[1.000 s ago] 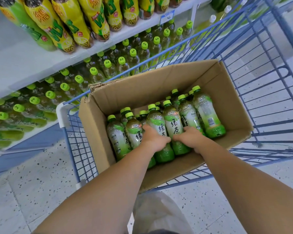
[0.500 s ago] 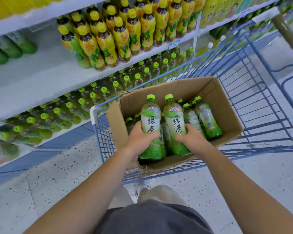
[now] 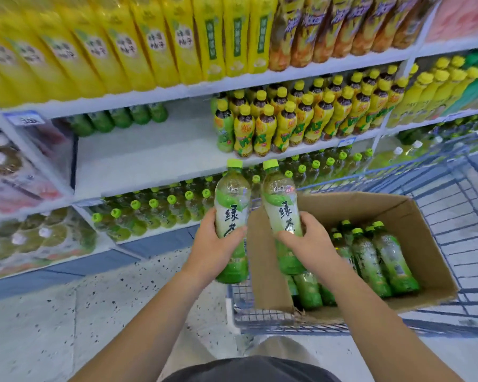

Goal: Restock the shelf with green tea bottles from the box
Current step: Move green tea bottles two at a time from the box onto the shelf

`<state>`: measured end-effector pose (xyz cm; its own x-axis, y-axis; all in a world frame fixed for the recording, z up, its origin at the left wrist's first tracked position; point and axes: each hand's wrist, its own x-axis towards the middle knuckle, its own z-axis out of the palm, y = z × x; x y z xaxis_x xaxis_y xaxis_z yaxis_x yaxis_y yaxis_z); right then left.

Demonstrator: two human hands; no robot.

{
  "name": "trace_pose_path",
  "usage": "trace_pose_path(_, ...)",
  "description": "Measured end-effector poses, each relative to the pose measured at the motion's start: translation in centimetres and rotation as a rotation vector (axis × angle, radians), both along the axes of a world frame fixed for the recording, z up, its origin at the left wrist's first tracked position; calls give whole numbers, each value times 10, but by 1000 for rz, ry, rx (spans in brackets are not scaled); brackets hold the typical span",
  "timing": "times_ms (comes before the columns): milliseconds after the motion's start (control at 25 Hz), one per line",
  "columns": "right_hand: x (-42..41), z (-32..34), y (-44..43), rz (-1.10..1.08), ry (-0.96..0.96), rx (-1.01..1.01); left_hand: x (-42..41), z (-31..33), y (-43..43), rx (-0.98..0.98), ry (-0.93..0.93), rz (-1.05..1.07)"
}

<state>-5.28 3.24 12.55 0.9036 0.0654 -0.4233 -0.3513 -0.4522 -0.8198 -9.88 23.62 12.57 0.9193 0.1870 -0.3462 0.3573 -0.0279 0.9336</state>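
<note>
Both bottles (image 3: 231, 205) raised above box (image 3: 398, 216), before white shelf (image 3: 149, 153); speckled floor (image 3: 66, 312) below.

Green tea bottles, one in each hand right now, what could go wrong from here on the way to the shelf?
1. The left hand and right hand each hold a green tea bottle below its middle, so either could tip or slip.
2. The bare shelf gap borders yellow-capped bottles standing at the shelf edge; a careless reach might topple one.
</note>
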Motion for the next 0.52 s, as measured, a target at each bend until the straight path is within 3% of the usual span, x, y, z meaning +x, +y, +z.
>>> trace_pose_path(200,21,11,109,64,-57,-9,16,7,116,152,-80,46)
trace_pose_path(520,70,-12,249,22,-91,-13,78,-14,265,303,-43,16)
